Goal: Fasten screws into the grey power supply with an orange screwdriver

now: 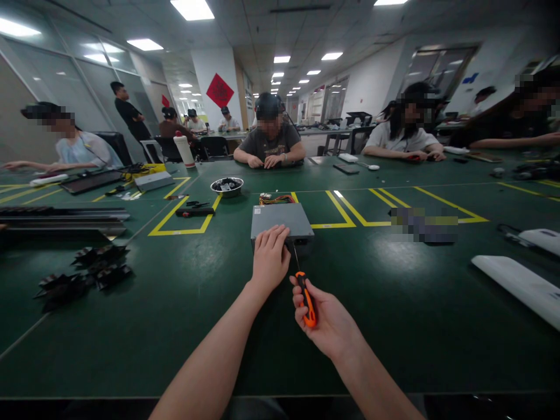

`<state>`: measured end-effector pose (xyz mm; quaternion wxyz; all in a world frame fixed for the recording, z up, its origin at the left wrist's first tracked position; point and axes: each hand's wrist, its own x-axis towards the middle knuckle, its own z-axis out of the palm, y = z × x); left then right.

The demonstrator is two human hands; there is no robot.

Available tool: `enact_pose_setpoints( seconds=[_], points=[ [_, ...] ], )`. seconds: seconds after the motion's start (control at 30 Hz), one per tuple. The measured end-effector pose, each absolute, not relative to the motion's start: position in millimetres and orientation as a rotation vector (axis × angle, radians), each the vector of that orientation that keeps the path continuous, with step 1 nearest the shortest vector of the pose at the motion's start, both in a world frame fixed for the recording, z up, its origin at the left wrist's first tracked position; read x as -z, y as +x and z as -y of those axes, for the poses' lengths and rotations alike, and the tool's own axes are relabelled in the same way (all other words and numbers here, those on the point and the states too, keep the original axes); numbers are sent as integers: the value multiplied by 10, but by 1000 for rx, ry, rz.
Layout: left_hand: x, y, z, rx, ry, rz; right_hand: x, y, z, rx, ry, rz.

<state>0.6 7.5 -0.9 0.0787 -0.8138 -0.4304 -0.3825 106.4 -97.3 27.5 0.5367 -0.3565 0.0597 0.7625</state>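
Note:
A grey metal computer power supply unit (280, 217) lies on the green table in front of me, its bundle of coloured cables (276, 199) at the far side. My left hand (272, 252) grips its near edge, fingers laid over the top and thumb bent down at the front. In my right hand (321, 315) is an orange-and-black screwdriver (307, 300), with fingers wrapped round the handle. Its thin shaft points away from me and up to the near face of the unit, close to my left thumb. Whether the tip sits in a screw cannot be made out.
Left on the green table (196, 350) lie black metal pieces (87, 271) and long dark rails (65, 221). Ahead are a metal bowl (227, 186) of small parts and a black-and-red tool (195, 212). White long devices (520, 286) lie right. Several people sit around the table.

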Motion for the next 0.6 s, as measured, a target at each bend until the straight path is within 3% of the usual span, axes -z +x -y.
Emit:
enact_pose_setpoints(
  seconds=[0.6],
  points=[
    [-3, 48, -72, 1125, -2402, 1314, -126, 1029, 956, -1846, -730, -115]
  ],
)
